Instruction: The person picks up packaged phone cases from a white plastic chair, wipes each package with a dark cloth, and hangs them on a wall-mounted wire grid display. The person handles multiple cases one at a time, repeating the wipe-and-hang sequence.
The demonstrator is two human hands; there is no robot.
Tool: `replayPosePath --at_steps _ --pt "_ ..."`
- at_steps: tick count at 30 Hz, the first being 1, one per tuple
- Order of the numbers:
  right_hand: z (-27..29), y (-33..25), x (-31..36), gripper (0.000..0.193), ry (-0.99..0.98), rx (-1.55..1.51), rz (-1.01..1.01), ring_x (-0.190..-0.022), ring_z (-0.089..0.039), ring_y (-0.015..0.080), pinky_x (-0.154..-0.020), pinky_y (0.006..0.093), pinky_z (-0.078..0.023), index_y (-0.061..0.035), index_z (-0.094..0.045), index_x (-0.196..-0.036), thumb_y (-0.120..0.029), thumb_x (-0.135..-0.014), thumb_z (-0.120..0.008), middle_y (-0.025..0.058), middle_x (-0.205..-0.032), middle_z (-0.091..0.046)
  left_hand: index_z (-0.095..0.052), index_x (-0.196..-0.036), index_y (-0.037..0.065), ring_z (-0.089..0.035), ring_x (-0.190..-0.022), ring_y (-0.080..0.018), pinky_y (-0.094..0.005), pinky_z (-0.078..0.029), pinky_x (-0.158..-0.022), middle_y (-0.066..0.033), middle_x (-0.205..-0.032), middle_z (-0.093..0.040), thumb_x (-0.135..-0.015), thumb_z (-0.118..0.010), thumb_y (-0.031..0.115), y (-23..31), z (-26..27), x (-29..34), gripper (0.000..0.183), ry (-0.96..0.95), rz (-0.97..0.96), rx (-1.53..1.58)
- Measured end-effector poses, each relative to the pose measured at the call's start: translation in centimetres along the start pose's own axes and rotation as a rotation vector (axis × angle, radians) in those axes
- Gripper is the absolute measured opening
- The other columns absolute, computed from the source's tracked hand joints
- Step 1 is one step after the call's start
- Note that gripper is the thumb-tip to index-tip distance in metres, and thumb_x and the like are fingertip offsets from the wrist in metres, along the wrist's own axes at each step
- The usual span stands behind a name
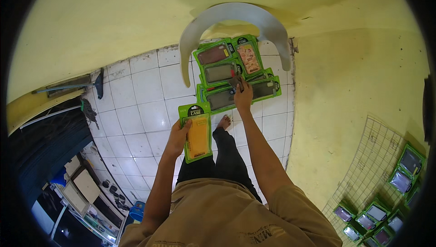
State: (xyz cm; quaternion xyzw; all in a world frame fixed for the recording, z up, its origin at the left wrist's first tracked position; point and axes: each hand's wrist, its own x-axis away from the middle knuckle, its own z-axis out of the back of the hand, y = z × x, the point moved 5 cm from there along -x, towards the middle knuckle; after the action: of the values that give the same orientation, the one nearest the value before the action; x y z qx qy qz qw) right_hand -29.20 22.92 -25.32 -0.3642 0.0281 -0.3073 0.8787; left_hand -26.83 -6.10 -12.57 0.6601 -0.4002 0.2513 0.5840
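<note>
Head view, step: apparent two-handed handling; your next move calls for a steady hold.
Left hand point(177, 139): your grip is closed on the flat, green-bordered, orange-fronted rectangular package point(198, 140), at its left edge.
Right hand point(243, 95): you appear to pinch a small dark object point(235, 82) over green-edged rectangular packages point(219, 73) on the white-tiled floor point(147, 92).

Bare left hand point(180, 137) held nearer the body, bare right hand point(244, 96) farther out.
From where I'm standing, the left thumb lies on top in a flat grip, the other fingers mostly hidden, the bare left forearm point(162, 179) angled forward. The bare right forearm point(255, 135) reaches out, nearly straight, fingertips pinched together. One bare foot point(224, 122) shows ahead of the black-trousered legs point(229, 154).
</note>
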Motion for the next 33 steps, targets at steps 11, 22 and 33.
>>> replayPosePath --at_steps 11,22,33 --pt "3.9 -0.5 6.5 0.067 -0.016 0.123 0.045 -0.125 -0.048 0.0482 -0.107 0.0524 -0.039 -0.0005 -0.049 -0.141 -0.022 -0.084 -0.075 0.0327 -0.137 -0.048 -0.057 -0.123 -0.001 -0.063 -0.098 -0.0161 -0.0308 -0.052 -0.087 -0.008 -0.112 -0.066 -0.105 -0.052 0.023 1.4 -1.0 -2.5 0.03 -0.139 0.089 0.099" --pt "22.5 -5.1 21.3 0.035 0.031 -0.697 -0.336 -0.108 -0.066 0.0261 -0.089 0.035 -0.054 0.0016 -0.059 -0.128 -0.022 -0.102 -0.058 0.013 -0.126 -0.064 -0.058 -0.126 0.002 -0.063 -0.104 -0.0161 -0.0329 -0.052 -0.091 -0.0077 -0.118 -0.065 -0.103 -0.057 0.023 3.4 -15.9 4.0 0.032 -0.621 0.037 -0.181" --pt "38.7 2.2 40.1 0.022 0.682 -0.718 -0.284 -0.069 -0.053 0.0092 -0.063 0.0286 -0.044 0.0036 -0.061 -0.096 -0.018 -0.101 -0.059 0.0047 -0.075 -0.063 -0.058 -0.129 0.005 -0.061 -0.106 -0.0119 -0.0299 -0.048 -0.094 -0.0037 -0.117 -0.066 -0.1 -0.061 0.02 -9.4 -33.3 21.6 0.032 -1.069 0.001 -0.513"
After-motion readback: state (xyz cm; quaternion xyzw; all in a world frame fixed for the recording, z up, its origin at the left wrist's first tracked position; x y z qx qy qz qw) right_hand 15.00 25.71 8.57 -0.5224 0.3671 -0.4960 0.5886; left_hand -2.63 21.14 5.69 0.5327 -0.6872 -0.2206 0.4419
